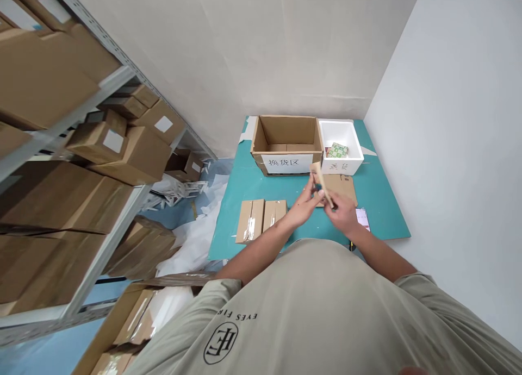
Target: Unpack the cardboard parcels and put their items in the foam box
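My left hand [304, 205] and my right hand [343, 214] are together above the front part of the teal table. Between them they grip a thin, tan, flat cardboard piece [319, 175], tilted and seen nearly edge-on. Something small and dark shows near the fingertips, too small to name. Under and behind the hands lies a flat brown cardboard sheet [342, 186]. Two taped brown boxes [250, 221] sit side by side left of my left hand. Beside my right wrist is a phone-like slab with a lit screen [362, 218], partly covered by the arm.
At the table's back stand an open cardboard box [287, 164] with a handwritten label and a white foam box [354, 167] holding green-patterned packets [338, 150]. Shelves of cartons [36, 195] rise at left. An open carton of boxes [101, 320] is low left; a wall closes the right.
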`<state>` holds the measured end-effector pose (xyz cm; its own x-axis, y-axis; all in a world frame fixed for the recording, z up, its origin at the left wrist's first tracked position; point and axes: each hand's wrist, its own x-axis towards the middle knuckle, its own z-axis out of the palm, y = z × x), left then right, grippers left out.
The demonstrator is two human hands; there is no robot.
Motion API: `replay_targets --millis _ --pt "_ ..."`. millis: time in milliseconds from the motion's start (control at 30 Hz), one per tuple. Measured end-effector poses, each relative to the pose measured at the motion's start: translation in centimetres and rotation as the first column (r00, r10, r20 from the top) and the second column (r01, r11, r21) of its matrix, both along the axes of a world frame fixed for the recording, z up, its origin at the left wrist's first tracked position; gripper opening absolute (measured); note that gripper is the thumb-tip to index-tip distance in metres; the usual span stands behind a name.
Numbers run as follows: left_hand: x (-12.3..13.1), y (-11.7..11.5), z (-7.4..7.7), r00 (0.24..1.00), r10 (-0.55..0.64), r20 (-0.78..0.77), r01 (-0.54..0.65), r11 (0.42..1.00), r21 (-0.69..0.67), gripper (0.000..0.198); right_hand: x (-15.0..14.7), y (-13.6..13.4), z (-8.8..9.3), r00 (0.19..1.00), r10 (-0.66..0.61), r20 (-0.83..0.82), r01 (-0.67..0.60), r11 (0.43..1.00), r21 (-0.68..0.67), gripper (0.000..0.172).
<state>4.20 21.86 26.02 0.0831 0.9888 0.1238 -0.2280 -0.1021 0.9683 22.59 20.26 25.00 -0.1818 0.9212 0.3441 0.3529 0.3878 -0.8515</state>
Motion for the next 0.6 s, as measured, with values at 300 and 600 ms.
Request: replay_targets --millis 300,600 --pt "0.1 1.2 0.6 0.980 0.043 0.192 -0.021 0.993 -0.113 0.068 -0.1 -0.9 -0.3 0.995 -0.071 -0.076 0.077 0.994 0.082 0.057" --pt "1.1 -0.4 2.8 0.955 -0.038 0.295 0.074 0.991 -0.109 0.073 0.0 -0.7 1.9 0.903 -0.011 -0.430 -0.170 0.909 -0.381 0.067"
